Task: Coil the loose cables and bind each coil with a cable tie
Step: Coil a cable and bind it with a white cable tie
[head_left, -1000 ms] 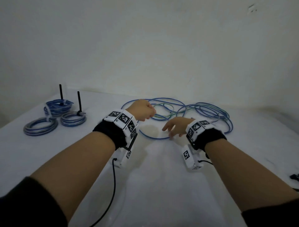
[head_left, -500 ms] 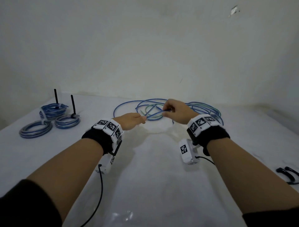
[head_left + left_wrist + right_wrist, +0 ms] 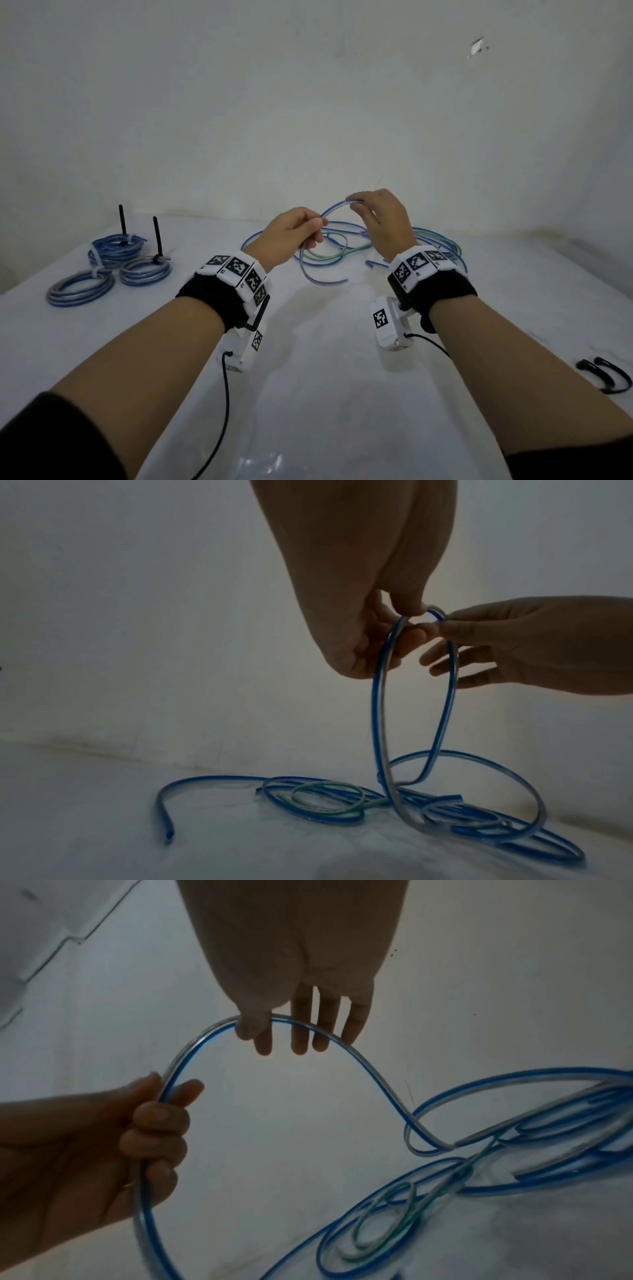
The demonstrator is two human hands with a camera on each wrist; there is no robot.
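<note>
Both my hands higher than half second ago, loop now arched between them. Left hand (image 3: pixel 291 233) fisted round blue-and-clear cable (image 3: pixel 334 207); right hand (image 3: pixel 382 219) pinches arch top, other fingers loose. Cable trails down into loose cable tangle (image 3: pixel 435 240) on table (image 3: pixel 325 377) (blue stripe, clear jacket).

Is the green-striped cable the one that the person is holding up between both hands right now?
No, the left hand and right hand hold the blue-striped cable; the green-striped cable lies on the table.

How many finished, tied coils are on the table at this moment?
3, grouped at the far left: the back coil, the front-left coil, and the front-right coil. None looks hidden.
</note>
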